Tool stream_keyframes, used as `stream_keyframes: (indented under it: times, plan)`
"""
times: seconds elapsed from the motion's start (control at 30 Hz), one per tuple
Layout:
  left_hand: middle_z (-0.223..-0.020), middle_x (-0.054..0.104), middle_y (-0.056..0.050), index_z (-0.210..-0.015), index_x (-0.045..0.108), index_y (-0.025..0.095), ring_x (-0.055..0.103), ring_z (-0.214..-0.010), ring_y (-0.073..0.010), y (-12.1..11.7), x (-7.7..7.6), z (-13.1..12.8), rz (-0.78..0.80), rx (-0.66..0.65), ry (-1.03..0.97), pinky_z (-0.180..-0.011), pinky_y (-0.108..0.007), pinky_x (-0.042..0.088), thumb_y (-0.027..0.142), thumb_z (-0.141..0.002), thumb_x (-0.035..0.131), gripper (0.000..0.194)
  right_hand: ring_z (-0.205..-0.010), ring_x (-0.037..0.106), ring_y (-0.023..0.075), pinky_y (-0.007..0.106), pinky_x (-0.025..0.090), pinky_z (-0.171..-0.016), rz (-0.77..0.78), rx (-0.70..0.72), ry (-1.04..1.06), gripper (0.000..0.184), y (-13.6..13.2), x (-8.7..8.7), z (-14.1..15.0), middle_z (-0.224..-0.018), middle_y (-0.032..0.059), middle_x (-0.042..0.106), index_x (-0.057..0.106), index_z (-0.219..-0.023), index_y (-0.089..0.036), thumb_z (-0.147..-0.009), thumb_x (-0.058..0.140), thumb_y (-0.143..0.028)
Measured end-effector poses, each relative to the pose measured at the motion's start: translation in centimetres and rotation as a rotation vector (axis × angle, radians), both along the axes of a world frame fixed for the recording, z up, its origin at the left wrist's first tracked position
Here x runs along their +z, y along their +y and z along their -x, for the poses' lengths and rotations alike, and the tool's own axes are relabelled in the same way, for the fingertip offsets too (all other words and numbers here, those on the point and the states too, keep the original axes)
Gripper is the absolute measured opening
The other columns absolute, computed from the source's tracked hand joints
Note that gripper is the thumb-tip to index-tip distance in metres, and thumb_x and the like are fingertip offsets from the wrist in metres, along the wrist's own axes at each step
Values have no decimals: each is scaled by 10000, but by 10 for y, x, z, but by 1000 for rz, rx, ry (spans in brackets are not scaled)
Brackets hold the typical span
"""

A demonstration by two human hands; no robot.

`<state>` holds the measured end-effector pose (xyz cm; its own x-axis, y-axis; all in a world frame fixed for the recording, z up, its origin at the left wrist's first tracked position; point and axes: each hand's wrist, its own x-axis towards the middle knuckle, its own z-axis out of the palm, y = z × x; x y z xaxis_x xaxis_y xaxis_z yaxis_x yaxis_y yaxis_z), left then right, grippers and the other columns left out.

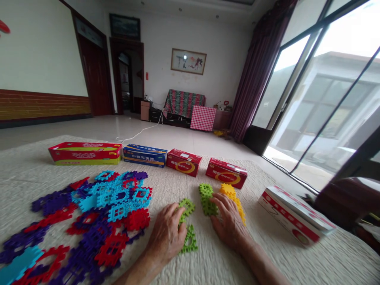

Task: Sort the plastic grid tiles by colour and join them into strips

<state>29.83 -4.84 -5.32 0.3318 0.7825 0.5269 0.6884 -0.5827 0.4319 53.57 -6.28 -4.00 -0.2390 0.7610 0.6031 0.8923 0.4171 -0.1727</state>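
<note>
My left hand (168,227) is curled over a green interlocking plastic piece (187,206), thumb and index finger closed on its near end, partly hidden by the fingers. Just below the thumb lies another green piece with a triangular opening (190,239). My right hand (230,221) has its thumb and index finger at the lower end of a row of green pieces (205,190), gripping the edge. Beside its fingers, on the right, runs a row of yellow pieces (228,189), partly covered by the hand.
A heap of blue (118,211), red (113,248) and purple (96,235) pieces spreads at left. Behind stand a long red-green box (86,153), a blue box (145,155) and two red boxes (184,162). A white-red box (293,215) sits at right on the textured cloth.
</note>
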Motion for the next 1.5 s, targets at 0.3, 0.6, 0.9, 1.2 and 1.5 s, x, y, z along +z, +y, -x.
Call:
stream_keyframes:
  times: [0.3, 0.6, 0.9, 1.2, 1.5]
  plan:
    - [-1219, 632, -107, -1239, 547, 166, 566, -1146, -241, 5, -8, 3, 24, -58, -100, -1012, -444, 467, 95, -740, 492, 507, -1126, 560, 227, 431, 499, -948, 64, 191, 50, 407, -18, 11, 28, -1204, 92, 586, 533, -1184, -241, -810, 465, -97]
    - [-1234, 631, -101, -1272, 526, 138, 566, -1151, -230, 7, -9, 4, 77, -132, -131, -1043, -413, 446, 53, -626, 462, 655, -1257, 466, 226, 445, 417, -1059, 245, 309, -55, 507, -25, 23, 54, -1340, 75, 546, 491, -1293, -223, -820, 428, -50]
    - [-1285, 598, -118, -1279, 534, 128, 491, -1242, -268, 4, -8, 2, 61, -85, -126, -1099, -481, 382, 89, -654, 486, 628, -1225, 472, 245, 466, 420, -1016, 236, 263, -94, 508, -29, 20, 63, -1322, 84, 543, 501, -1284, -242, -822, 415, -47]
    - [-1253, 612, -132, -1268, 546, 107, 486, -1235, -297, 7, -17, 2, 36, -70, -90, -1071, -492, 402, 105, -703, 495, 567, -1161, 473, 232, 513, 270, -1081, 328, 215, -114, 435, -32, 28, 67, -1173, 47, 584, 525, -1193, -255, -814, 446, -56]
    - [-941, 644, -86, -1186, 583, 118, 581, -975, -236, 3, -3, 4, 63, -103, -183, -964, -433, 464, 48, -629, 478, 570, -906, 523, 178, 348, 457, -841, 416, 345, 68, 318, -34, 28, 66, -963, 41, 557, 532, -993, -204, -762, 418, -17]
